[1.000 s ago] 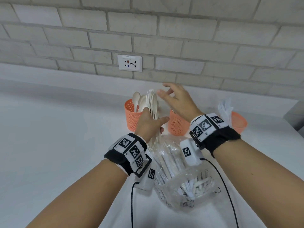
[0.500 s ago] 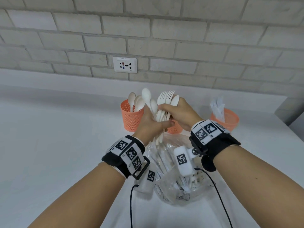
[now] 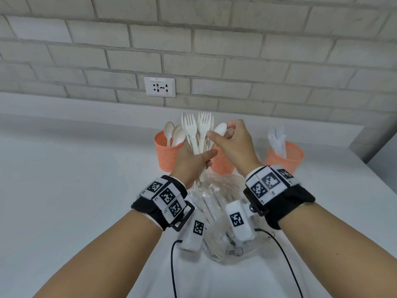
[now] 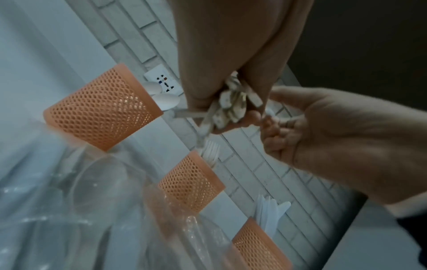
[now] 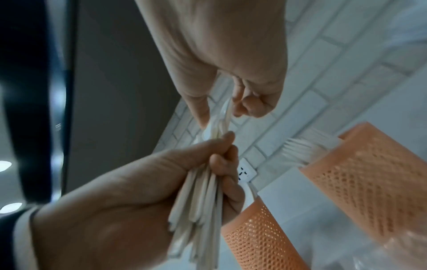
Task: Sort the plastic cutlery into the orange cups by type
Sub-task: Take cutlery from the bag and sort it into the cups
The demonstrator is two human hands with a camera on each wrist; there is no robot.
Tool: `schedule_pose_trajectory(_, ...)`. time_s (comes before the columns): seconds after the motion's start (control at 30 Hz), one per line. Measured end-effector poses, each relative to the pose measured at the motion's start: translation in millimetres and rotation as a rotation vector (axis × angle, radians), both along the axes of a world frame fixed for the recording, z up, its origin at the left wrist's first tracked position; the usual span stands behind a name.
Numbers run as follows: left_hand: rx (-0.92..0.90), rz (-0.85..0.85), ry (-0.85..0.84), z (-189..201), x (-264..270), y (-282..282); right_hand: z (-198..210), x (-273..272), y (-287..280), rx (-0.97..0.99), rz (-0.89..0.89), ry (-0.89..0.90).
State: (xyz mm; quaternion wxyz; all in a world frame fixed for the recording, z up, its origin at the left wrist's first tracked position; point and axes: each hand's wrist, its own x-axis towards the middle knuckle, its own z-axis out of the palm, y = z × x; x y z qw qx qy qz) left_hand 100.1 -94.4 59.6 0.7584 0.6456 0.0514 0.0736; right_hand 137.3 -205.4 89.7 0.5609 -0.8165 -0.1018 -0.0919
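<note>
My left hand [image 3: 202,160] grips a bundle of white plastic forks and spoons [image 3: 198,134] by the handles, heads up, above the middle orange cup [image 3: 222,163]. My right hand [image 3: 219,134] pinches the bowl of one spoon [image 3: 222,126] at the bundle's right side. The left cup [image 3: 169,151] holds spoons and the right cup [image 3: 285,158] holds knives. In the left wrist view the handle ends [image 4: 233,104] poke from my fist, and forks [image 4: 209,151] stand in the middle cup [image 4: 191,180]. The right wrist view shows thumb and finger on the spoon [image 5: 221,117].
A crumpled clear plastic bag [image 3: 214,207] with more cutlery lies under my wrists on the white counter [image 3: 75,190]. A brick wall with a socket [image 3: 159,87] rises behind the cups. The counter's edge runs past the right cup.
My right hand, open over the bundle a second ago, has closed in and now pinches one spoon at its right side. The left hand still grips the bundle, with fork heads now fanned upward.
</note>
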Motion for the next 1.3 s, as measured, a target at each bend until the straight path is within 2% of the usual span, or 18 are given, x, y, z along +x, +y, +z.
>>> schedule_pose_trajectory(0.1, 0.11, 0.05, -0.045, 1.5, -1.8, -5.2, 0.9, -9.6, 7.1, -0.125, -0.028, -0.131)
schedule_pose_trajectory(0.2, 0.164, 0.081, -0.083, 1.2, -1.6, -7.3, 1.8, -15.1, 7.2, -0.07, -0.145, -0.301)
schedule_pose_trajectory(0.3, 0.172, 0.08, -0.08, 3.3, -3.2, -6.4, 5.0, -18.4, 5.3, -0.162, -0.128, -0.406)
schedule_pose_trajectory(0.43, 0.153, 0.041, -0.099, 3.3, -5.8, -9.5, 5.1, -14.5, 7.9, -0.243, -0.076, -0.24)
schedule_pose_trajectory(0.6, 0.105, 0.039, -0.059, -5.3, -3.5, -6.9, 9.0, -13.3, 8.9, 0.002, 0.107, -0.01)
schedule_pose_trajectory(0.67, 0.135, 0.0, -0.053, -7.8, -2.4, -7.1, 8.4, -13.0, 8.3, 0.048, 0.122, 0.064)
schedule_pose_trajectory(0.93, 0.129, -0.223, -0.11, -0.8, -8.4, -9.4, -0.5, -14.6, 12.3, 0.147, 0.09, 0.057)
schedule_pose_trajectory(1.07, 0.096, -0.247, -0.14, 0.1, -9.3, -8.6, 2.9, -12.1, 9.7, 0.217, 0.121, 0.149)
schedule_pose_trajectory(1.2, 0.067, -0.206, -0.147, -4.0, -9.1, -9.6, 5.5, -11.6, 5.9, 0.177, 0.196, 0.169)
schedule_pose_trajectory(1.3, 0.034, -0.197, -0.137, -6.4, -7.4, -11.9, 3.4, -7.2, 4.9, 0.155, 0.186, 0.18)
